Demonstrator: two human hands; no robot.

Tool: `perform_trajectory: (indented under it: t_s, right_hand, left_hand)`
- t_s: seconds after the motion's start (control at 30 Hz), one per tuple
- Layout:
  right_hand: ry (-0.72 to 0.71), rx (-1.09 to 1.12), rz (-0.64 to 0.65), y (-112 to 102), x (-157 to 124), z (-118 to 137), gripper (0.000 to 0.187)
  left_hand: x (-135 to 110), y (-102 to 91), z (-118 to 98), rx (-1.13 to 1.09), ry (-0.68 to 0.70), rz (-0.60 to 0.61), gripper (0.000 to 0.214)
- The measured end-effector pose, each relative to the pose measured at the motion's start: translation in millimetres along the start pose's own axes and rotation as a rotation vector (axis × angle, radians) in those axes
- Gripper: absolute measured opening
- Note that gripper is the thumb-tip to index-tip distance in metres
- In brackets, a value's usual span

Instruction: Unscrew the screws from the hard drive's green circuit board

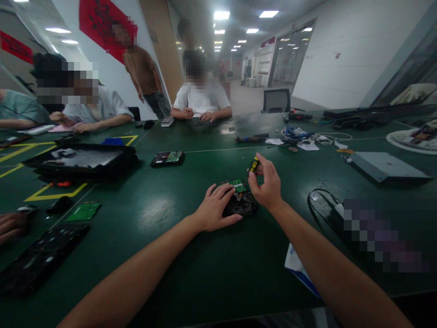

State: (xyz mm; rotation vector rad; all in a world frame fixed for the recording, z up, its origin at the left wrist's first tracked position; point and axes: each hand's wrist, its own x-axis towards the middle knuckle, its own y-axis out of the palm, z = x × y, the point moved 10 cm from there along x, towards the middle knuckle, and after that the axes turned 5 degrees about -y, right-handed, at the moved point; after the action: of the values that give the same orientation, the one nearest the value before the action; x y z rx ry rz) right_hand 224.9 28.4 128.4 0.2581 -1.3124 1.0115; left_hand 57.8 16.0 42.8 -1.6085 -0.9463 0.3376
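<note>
While our left hand (214,210) is pressing flat on the hard drive (241,202) at the table's (191,255) near middle, our right hand (268,187) is pinching a small screwdriver (253,165) just above it.
We are judging that a loose pinch could be letting the tip skid across the drive's green circuit board (239,185).

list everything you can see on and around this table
hard drive: one, black with green board, table centre
second hard drive: one, black and green, farther left
screwdriver: one, yellow and black, above hard drive
tray: one, black, left
circuit board: one, green, near left
flat box: one, grey, right
cable: one, black, right
table: one, dark green
people: several, far side
left hand: one, rests on hard drive
right hand: one, grips screwdriver
</note>
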Motion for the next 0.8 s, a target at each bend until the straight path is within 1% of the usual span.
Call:
perform_trajectory:
  t_s: [0.23,0.33,0.43,0.63,0.73,0.8]
  right_hand:
    - [0.006,-0.017,-0.011,0.3,0.4,0.0,0.064]
    - [-0.005,-0.001,0.004,1.8,0.9,1.5,0.063]
    - [-0.021,0.028,0.017,3.4,0.8,3.3,0.062]
    - [-0.008,-0.005,-0.034,-1.2,0.0,0.6,0.063]
    - [-0.016,0.011,-0.012,0.6,0.3,1.3,0.062]
    - [-0.025,0.027,0.008,2.4,0.3,2.4,0.061]
  left_hand:
    - [2.9,-6.3,-4.6,0.017,-0.012,0.005,0.092]
    - [5.1,-9.9,-7.9,0.026,-0.024,0.014,0.091]
    - [6.6,-11.7,-11.1,0.04,-0.037,0.013,0.095]
    - [9.4,-6.0,-18.6,0.082,-0.084,-0.023,0.099]
    - [10.1,-2.7,-20.0,0.103,-0.131,-0.071,0.103]
    - [9.5,-0.5,-19.8,0.109,-0.154,-0.092,0.099]
